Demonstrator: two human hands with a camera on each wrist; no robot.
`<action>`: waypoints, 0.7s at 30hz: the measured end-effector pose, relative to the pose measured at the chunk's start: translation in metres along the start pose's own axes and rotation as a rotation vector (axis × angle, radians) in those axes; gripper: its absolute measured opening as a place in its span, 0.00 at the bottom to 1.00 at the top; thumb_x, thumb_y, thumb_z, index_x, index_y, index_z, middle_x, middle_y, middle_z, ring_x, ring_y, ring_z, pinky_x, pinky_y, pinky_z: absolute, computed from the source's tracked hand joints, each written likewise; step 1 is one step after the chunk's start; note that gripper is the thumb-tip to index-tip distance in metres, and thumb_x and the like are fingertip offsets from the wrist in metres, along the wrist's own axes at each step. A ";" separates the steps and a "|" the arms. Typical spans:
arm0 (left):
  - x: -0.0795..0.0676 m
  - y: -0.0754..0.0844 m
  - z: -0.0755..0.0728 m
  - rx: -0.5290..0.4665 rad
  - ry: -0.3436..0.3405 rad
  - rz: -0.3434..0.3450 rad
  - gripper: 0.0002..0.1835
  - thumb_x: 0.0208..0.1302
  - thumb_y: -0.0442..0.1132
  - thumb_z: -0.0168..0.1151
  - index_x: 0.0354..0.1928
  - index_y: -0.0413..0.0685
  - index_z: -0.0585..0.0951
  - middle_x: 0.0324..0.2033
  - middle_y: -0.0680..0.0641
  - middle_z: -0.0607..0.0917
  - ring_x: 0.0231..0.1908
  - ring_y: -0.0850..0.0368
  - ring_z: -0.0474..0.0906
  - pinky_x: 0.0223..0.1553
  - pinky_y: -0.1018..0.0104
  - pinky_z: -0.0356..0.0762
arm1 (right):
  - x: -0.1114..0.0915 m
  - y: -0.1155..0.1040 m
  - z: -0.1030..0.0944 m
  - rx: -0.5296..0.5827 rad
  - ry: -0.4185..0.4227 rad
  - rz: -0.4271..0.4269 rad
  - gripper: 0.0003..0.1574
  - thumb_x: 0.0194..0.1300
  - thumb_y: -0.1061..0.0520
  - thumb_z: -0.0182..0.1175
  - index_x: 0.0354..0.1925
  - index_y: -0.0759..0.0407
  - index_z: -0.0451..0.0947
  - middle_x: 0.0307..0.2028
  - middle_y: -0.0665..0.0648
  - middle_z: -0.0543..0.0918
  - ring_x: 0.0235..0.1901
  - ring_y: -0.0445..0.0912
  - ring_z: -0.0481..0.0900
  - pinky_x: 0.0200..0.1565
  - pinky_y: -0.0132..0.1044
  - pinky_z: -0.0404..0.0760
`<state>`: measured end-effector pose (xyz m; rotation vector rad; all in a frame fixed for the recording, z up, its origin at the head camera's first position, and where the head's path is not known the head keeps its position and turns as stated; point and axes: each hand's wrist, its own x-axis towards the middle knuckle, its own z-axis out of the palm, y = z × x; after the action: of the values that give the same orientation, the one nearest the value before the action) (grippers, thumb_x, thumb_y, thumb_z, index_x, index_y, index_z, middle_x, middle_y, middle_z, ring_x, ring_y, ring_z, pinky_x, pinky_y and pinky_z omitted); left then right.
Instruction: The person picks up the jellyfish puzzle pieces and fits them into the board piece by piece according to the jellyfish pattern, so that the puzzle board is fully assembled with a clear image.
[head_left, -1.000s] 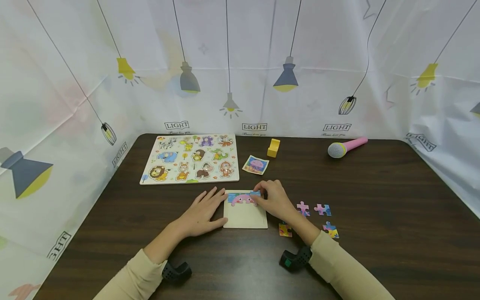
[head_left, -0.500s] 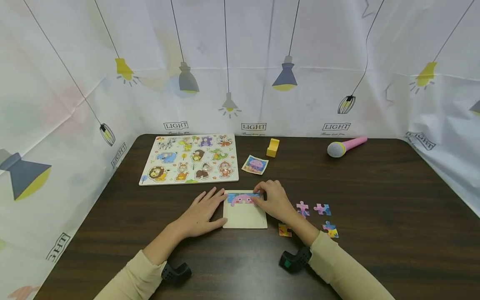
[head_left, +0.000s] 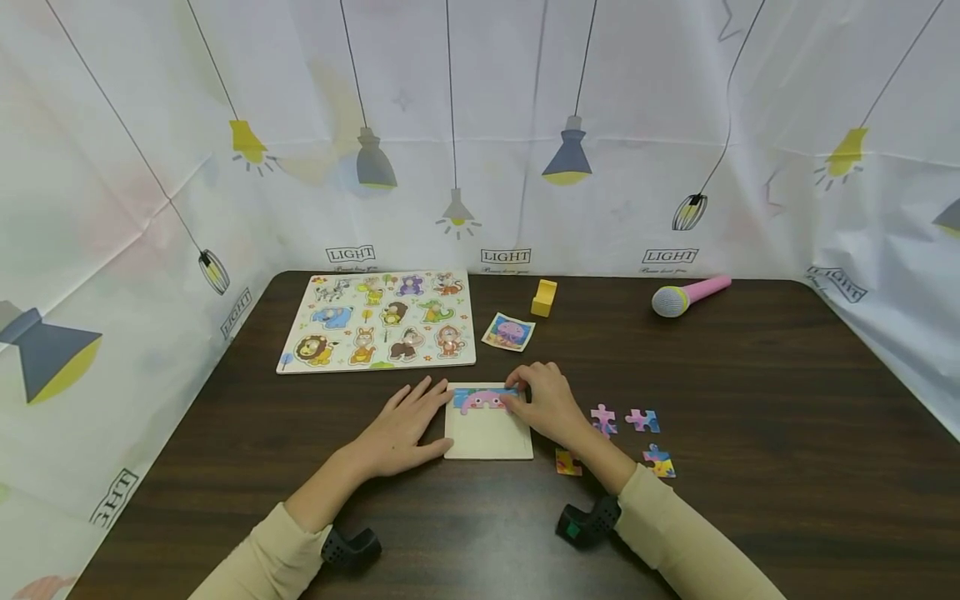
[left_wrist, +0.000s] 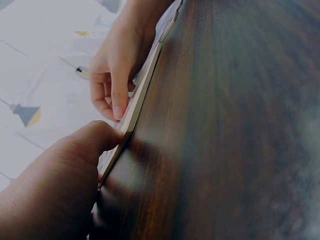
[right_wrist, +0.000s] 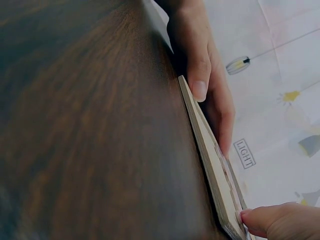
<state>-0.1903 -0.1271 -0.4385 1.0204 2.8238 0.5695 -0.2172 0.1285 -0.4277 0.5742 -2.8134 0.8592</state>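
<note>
A pale square puzzle board (head_left: 489,437) lies on the table, its top strip filled by blue and pink jigsaw pieces (head_left: 472,402) that show a pink face. My left hand (head_left: 401,429) rests along the board's left side with fingers spread, thumb tip touching the lower edge in the left wrist view. At the upper right corner of the board, thumb and index finger of my right hand (head_left: 551,402) pinch a puzzle piece (head_left: 513,391), mostly hidden by the fingers. Several loose jigsaw pieces (head_left: 643,420) lie to the right, one partly covered by my right forearm.
Behind the board lie a large animal puzzle board (head_left: 382,321), a small picture card (head_left: 509,332) with a pink octopus, and a yellow block (head_left: 543,298). A pink toy microphone (head_left: 690,296) sits at the back right. A printed white curtain (head_left: 487,125) borders the dark table (head_left: 750,400).
The thumb and index finger of my right hand have shifted slightly at the board's upper right corner, covering more of the piece. My left hand keeps its place.
</note>
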 end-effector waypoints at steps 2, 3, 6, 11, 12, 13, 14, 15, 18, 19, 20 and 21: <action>0.000 0.000 0.000 -0.002 0.002 -0.001 0.38 0.64 0.61 0.46 0.70 0.49 0.54 0.70 0.47 0.51 0.69 0.49 0.40 0.65 0.50 0.37 | 0.000 0.000 0.000 -0.003 0.003 0.001 0.09 0.54 0.52 0.66 0.32 0.54 0.80 0.25 0.48 0.72 0.32 0.47 0.65 0.35 0.39 0.62; 0.000 0.000 0.000 -0.005 0.002 -0.002 0.38 0.64 0.61 0.46 0.70 0.49 0.54 0.70 0.47 0.51 0.69 0.49 0.40 0.65 0.50 0.37 | 0.000 0.000 0.000 -0.006 0.003 0.001 0.09 0.54 0.52 0.66 0.32 0.54 0.80 0.25 0.48 0.72 0.32 0.47 0.65 0.35 0.39 0.62; 0.000 -0.001 0.001 -0.005 -0.002 -0.008 0.38 0.64 0.62 0.45 0.70 0.50 0.54 0.70 0.48 0.50 0.69 0.50 0.40 0.65 0.51 0.36 | 0.000 0.000 0.001 -0.013 0.001 0.005 0.09 0.54 0.52 0.66 0.32 0.54 0.80 0.24 0.48 0.71 0.32 0.47 0.65 0.35 0.39 0.62; 0.001 -0.001 0.002 -0.007 -0.002 -0.005 0.38 0.64 0.62 0.44 0.71 0.50 0.53 0.70 0.48 0.50 0.69 0.51 0.39 0.65 0.51 0.36 | -0.001 -0.001 -0.001 -0.018 0.001 0.003 0.09 0.55 0.52 0.66 0.32 0.55 0.80 0.24 0.48 0.71 0.32 0.47 0.65 0.35 0.40 0.62; 0.001 -0.001 0.002 -0.009 -0.001 -0.005 0.38 0.64 0.62 0.44 0.71 0.50 0.53 0.70 0.48 0.50 0.69 0.51 0.39 0.65 0.52 0.36 | -0.001 -0.001 -0.001 -0.019 0.003 0.000 0.09 0.55 0.52 0.66 0.32 0.55 0.80 0.24 0.48 0.71 0.32 0.47 0.65 0.35 0.40 0.62; 0.001 -0.001 0.002 -0.008 0.001 -0.003 0.38 0.64 0.62 0.44 0.70 0.50 0.54 0.70 0.48 0.50 0.69 0.51 0.39 0.65 0.52 0.36 | -0.001 -0.001 -0.001 -0.020 0.006 -0.001 0.09 0.55 0.52 0.66 0.32 0.55 0.80 0.24 0.48 0.71 0.32 0.47 0.65 0.35 0.40 0.63; 0.001 -0.001 0.002 -0.008 0.004 -0.002 0.38 0.64 0.62 0.44 0.70 0.50 0.54 0.70 0.48 0.50 0.69 0.51 0.39 0.65 0.51 0.36 | -0.001 -0.001 -0.001 -0.021 0.010 -0.002 0.08 0.55 0.52 0.66 0.32 0.55 0.80 0.24 0.48 0.72 0.32 0.47 0.65 0.35 0.40 0.63; 0.002 -0.001 0.001 -0.009 0.004 -0.002 0.38 0.64 0.62 0.44 0.70 0.50 0.54 0.70 0.48 0.50 0.69 0.51 0.39 0.65 0.51 0.36 | -0.001 -0.001 -0.002 -0.019 0.012 -0.004 0.09 0.54 0.52 0.66 0.32 0.55 0.80 0.24 0.48 0.72 0.32 0.47 0.65 0.35 0.40 0.63; 0.001 0.000 0.001 -0.009 0.001 -0.004 0.39 0.64 0.63 0.44 0.70 0.50 0.54 0.70 0.48 0.50 0.69 0.51 0.39 0.65 0.51 0.36 | -0.001 -0.002 -0.002 -0.006 0.012 -0.008 0.09 0.54 0.52 0.66 0.33 0.55 0.80 0.25 0.49 0.73 0.32 0.46 0.66 0.35 0.39 0.63; 0.001 0.000 0.001 -0.008 -0.001 -0.005 0.39 0.64 0.63 0.44 0.70 0.50 0.54 0.70 0.48 0.50 0.69 0.51 0.39 0.65 0.51 0.36 | -0.001 -0.002 -0.002 -0.002 0.009 -0.009 0.10 0.54 0.52 0.66 0.33 0.55 0.80 0.25 0.49 0.73 0.32 0.46 0.66 0.35 0.39 0.63; 0.001 0.000 0.001 -0.007 -0.002 -0.006 0.39 0.64 0.63 0.44 0.70 0.50 0.54 0.70 0.48 0.50 0.69 0.51 0.39 0.65 0.51 0.36 | -0.001 -0.002 -0.003 0.001 0.005 -0.012 0.10 0.55 0.52 0.66 0.34 0.55 0.80 0.25 0.49 0.74 0.32 0.46 0.66 0.35 0.39 0.64; 0.001 -0.001 0.001 -0.009 -0.002 -0.006 0.39 0.64 0.63 0.44 0.70 0.50 0.54 0.70 0.48 0.50 0.69 0.51 0.39 0.65 0.51 0.36 | -0.001 -0.003 -0.003 0.005 0.003 -0.015 0.10 0.55 0.52 0.66 0.34 0.55 0.79 0.26 0.49 0.74 0.32 0.46 0.66 0.35 0.39 0.64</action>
<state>-0.1910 -0.1268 -0.4397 1.0096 2.8184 0.5801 -0.2149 0.1286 -0.4241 0.5931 -2.8018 0.8638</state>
